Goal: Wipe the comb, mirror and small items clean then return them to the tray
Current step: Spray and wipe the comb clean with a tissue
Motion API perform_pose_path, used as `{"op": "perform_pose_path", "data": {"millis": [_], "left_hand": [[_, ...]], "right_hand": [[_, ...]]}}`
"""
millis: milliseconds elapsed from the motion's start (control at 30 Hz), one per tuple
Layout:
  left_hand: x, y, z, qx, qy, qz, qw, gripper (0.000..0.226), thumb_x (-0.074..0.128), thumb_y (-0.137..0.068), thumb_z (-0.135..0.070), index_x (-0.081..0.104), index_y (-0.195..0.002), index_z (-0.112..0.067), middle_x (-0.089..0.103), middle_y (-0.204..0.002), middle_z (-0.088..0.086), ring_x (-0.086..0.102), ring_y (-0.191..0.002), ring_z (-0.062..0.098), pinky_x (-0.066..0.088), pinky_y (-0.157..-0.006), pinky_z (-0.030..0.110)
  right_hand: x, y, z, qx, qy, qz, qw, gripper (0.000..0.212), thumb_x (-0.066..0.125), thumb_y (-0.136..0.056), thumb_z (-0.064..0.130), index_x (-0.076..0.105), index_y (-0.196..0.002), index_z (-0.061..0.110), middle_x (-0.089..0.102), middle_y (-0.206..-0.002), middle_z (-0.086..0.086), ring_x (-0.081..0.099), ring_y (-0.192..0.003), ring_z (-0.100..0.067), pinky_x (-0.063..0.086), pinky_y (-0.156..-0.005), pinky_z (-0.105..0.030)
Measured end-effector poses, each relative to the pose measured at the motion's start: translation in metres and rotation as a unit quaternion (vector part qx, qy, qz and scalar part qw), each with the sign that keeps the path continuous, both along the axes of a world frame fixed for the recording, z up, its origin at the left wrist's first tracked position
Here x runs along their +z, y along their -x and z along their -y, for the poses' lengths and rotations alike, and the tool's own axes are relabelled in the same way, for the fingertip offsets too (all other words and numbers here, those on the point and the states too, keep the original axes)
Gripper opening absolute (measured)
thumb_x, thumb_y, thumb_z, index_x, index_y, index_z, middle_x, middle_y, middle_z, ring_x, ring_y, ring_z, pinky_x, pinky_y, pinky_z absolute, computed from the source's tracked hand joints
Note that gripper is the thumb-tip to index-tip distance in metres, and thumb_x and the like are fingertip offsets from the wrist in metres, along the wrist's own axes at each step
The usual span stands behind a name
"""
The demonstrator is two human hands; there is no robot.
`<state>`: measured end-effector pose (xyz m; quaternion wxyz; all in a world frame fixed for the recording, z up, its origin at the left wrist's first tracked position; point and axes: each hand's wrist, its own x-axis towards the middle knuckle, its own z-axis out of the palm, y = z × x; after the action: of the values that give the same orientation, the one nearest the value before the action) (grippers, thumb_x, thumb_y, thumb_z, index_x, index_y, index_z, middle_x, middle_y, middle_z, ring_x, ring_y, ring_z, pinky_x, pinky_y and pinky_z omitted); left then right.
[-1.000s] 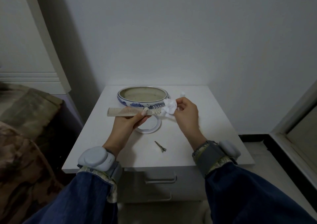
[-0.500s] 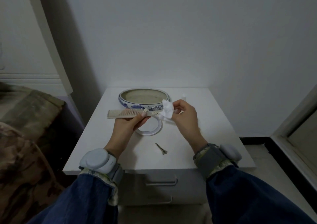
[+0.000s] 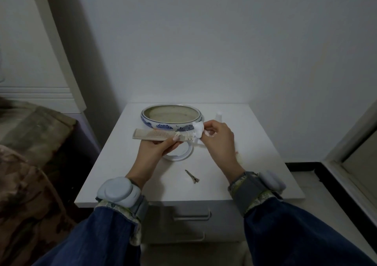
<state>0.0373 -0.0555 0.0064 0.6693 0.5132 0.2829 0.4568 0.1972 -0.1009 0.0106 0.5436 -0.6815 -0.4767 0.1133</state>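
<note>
My left hand [image 3: 157, 149] grips a beige comb [image 3: 151, 134] near its middle and holds it level above the white nightstand [image 3: 255, 163]. At the comb's right end my right hand [image 3: 217, 137] pinches a crumpled white tissue [image 3: 198, 129] against the teeth. Below the hands a round white-rimmed mirror [image 3: 181, 156] lies flat, partly hidden by my left hand. A metal hair clip [image 3: 192, 176] lies nearer the front edge. The blue-and-white ceramic tray [image 3: 171, 120], an oval bowl, stands empty at the back.
A small white bottle [image 3: 218, 116] stands behind my right hand. A bed with a camouflage blanket [image 3: 24, 163] is to the left of the nightstand. The wall is right behind, and a door frame [image 3: 350, 153] lies to the right.
The tissue in my right hand has shifted slightly along the comb's right end. The left hand and comb have stayed almost still; the view has tilted a little.
</note>
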Motion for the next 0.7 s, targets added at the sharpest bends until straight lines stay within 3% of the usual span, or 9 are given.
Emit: {"op": "perform_pose_path", "data": {"millis": [200,300,433,500,600,700], "left_hand": [[-0.002,0.0006,-0.0015,0.002,0.003,-0.002,1.0,0.016,0.061,-0.084,0.001,0.067,-0.099,-0.001,0.072,-0.098,0.016,0.069,-0.094,0.029,0.056,-0.076,0.022],[-0.0024,0.0001,-0.0018,-0.005,-0.003,-0.002,1.0,0.016,0.061,-0.084,-0.001,0.068,-0.098,-0.003,0.072,-0.099,0.016,0.068,-0.096,0.029,0.056,-0.08,0.025],[-0.0018,-0.0011,-0.0018,0.007,0.002,0.009,1.0,0.015,0.061,-0.084,-0.001,0.068,-0.097,-0.005,0.073,-0.097,0.013,0.069,-0.095,0.028,0.056,-0.078,0.023],[-0.0019,-0.0006,-0.0021,0.01,0.004,0.014,1.0,0.016,0.062,-0.083,-0.003,0.068,-0.098,-0.004,0.073,-0.097,0.013,0.069,-0.095,0.027,0.056,-0.076,0.021],[-0.0014,0.0006,-0.003,0.012,-0.003,0.009,1.0,0.019,0.063,-0.083,-0.005,0.067,-0.101,-0.004,0.072,-0.099,0.012,0.069,-0.095,0.025,0.056,-0.077,0.021],[-0.0011,0.0001,-0.0022,0.013,-0.002,0.014,1.0,0.017,0.064,-0.081,-0.004,0.068,-0.097,-0.006,0.073,-0.096,0.01,0.07,-0.092,0.023,0.056,-0.075,0.02]], "right_hand": [[-0.0022,-0.0019,-0.0031,0.023,0.02,0.003,1.0,0.008,0.072,-0.077,0.017,0.065,-0.077,0.017,0.064,-0.08,-0.002,0.052,-0.065,0.001,0.037,-0.06,-0.008],[0.0027,-0.0033,0.0001,0.032,-0.02,-0.08,0.996,0.012,0.074,-0.075,0.012,0.062,-0.077,0.013,0.059,-0.066,0.009,0.052,-0.059,0.009,0.038,-0.056,-0.006],[0.0056,-0.0089,0.0002,0.014,-0.062,-0.129,0.99,0.016,0.075,-0.074,0.01,0.062,-0.074,0.019,0.062,-0.069,0.006,0.052,-0.059,0.003,0.041,-0.059,-0.014],[0.0042,-0.0089,-0.0006,0.011,-0.042,-0.086,0.995,0.014,0.075,-0.074,0.015,0.063,-0.075,0.021,0.059,-0.075,0.001,0.048,-0.067,-0.003,0.035,-0.061,-0.011],[0.0015,-0.0045,-0.0014,0.026,0.015,0.019,0.999,0.008,0.073,-0.076,0.018,0.066,-0.08,0.017,0.051,-0.077,0.012,0.044,-0.081,-0.01,0.031,-0.064,-0.008],[-0.0012,-0.0029,-0.0023,0.009,0.046,0.072,0.996,0.012,0.072,-0.076,0.023,0.07,-0.083,0.013,0.055,-0.074,0.006,0.047,-0.084,-0.013,0.03,-0.061,-0.009]]}}
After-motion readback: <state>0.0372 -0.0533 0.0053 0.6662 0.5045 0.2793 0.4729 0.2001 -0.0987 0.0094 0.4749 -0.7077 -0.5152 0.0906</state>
